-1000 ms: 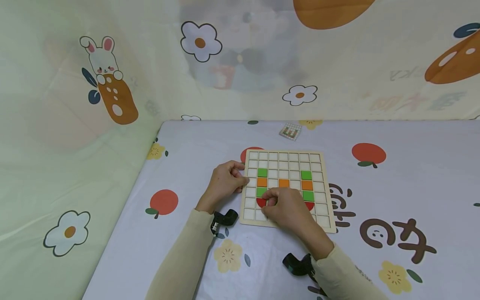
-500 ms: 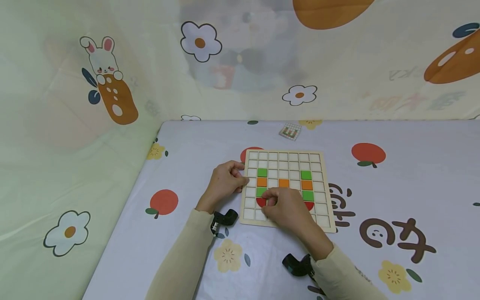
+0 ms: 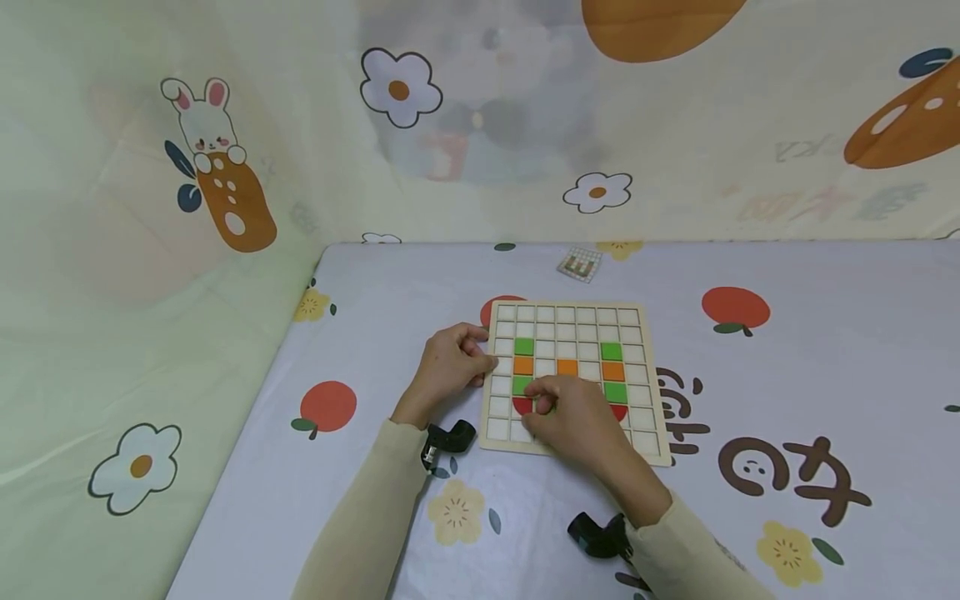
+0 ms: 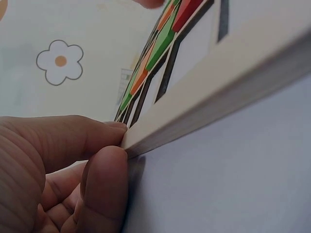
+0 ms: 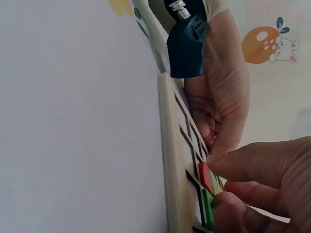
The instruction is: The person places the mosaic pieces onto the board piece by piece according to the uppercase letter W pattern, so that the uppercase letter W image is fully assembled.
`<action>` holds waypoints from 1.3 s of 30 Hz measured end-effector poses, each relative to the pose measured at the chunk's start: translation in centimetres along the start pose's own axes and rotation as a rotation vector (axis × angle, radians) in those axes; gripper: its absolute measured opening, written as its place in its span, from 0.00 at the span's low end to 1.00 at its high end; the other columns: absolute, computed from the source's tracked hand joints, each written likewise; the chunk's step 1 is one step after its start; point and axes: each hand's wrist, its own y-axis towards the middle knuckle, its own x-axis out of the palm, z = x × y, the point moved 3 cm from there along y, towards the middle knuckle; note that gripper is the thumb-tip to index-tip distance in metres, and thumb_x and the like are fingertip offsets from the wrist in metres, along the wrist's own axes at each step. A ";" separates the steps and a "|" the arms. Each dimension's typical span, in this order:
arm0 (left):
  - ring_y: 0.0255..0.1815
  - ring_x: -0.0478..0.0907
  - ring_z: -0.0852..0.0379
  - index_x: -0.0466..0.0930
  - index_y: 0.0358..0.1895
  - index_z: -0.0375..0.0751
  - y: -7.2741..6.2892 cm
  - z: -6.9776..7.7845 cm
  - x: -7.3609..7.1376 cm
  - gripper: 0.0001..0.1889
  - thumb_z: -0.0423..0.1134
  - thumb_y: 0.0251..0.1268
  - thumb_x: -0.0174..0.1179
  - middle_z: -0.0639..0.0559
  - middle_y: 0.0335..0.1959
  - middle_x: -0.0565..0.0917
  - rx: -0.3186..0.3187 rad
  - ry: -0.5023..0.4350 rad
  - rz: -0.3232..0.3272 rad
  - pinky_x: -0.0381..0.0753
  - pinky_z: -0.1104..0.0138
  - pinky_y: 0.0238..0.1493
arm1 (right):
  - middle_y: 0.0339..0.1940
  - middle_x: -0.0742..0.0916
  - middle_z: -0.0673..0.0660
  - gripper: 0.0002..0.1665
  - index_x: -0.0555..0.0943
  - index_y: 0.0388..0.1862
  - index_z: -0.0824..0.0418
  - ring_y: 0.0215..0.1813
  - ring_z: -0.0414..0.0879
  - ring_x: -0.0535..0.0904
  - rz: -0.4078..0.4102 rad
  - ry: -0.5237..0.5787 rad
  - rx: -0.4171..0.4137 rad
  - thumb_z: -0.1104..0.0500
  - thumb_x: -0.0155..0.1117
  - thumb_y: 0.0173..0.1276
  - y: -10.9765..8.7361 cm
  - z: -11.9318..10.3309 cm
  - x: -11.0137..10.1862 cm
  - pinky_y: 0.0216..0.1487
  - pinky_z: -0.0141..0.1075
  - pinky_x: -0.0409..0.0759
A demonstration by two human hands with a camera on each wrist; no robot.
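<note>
A pale wooden grid board lies on the table, with green, orange and red tiles set in its cells. My left hand is at the board's left edge. In the left wrist view its thumb and forefinger pinch the wooden rim. My right hand is over the lower rows and hides several cells. Its thumb and forefinger hold a round-cornered red tile, seated in the second column. Beside it a green tile shows partly under the fingers. Another red tile peeks out past the hand.
A small pattern card lies behind the board. Black wrist cameras sit on both wrists, close over the table. A patterned cloth covers the table, and a printed curtain hangs behind and at the left.
The right hand has shifted very slightly, and a bit of green now shows between its fingers. The left hand and the board have stayed in place.
</note>
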 end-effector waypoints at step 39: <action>0.54 0.78 0.46 0.73 0.66 0.36 1.2 4.9 -2.0 0.29 0.55 0.72 0.55 0.41 0.56 0.80 0.341 0.649 0.111 0.79 0.55 0.54 | 0.76 0.58 0.74 0.44 0.61 0.77 0.60 0.73 0.75 0.55 0.162 -0.486 -0.126 0.35 0.51 0.73 1.5 3.3 -11.5 0.60 0.78 0.54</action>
